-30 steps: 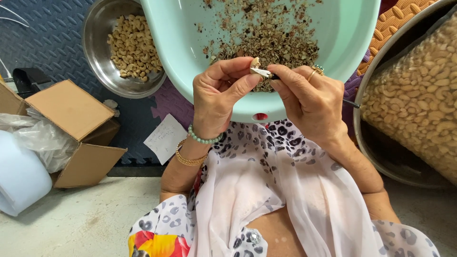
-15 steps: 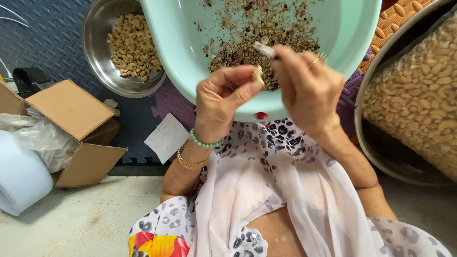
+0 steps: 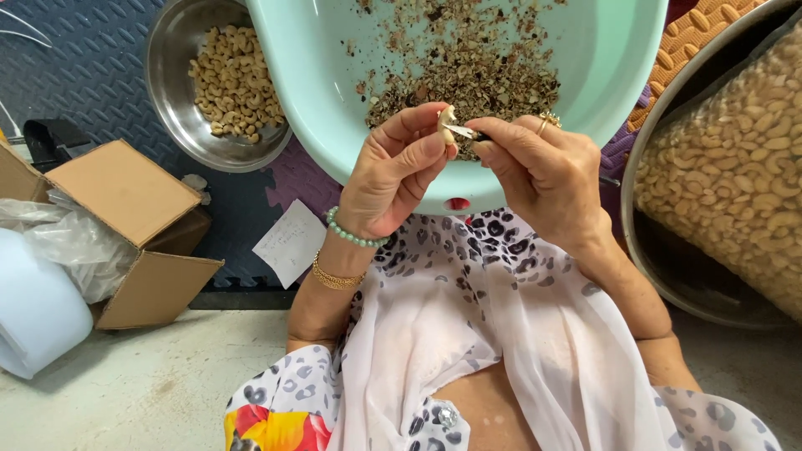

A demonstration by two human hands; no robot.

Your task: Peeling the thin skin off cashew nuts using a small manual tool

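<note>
Head view shows the left hand [image 3: 393, 179] pinching a pale curved cashew kernel [image 3: 446, 124] between thumb and forefinger, above the near rim of a mint-green plastic basin [image 3: 610, 75] strewn with brown skin scraps [image 3: 468, 67]. Closed around a small thin-bladed metal knife [image 3: 464, 132], the right hand [image 3: 547, 175] lays its tip against the nut. Scraping probably goes best with short, shallow strokes and a firm pinch. The kernel's long axis runs roughly twelve to six; the blade points toward nine.
</note>
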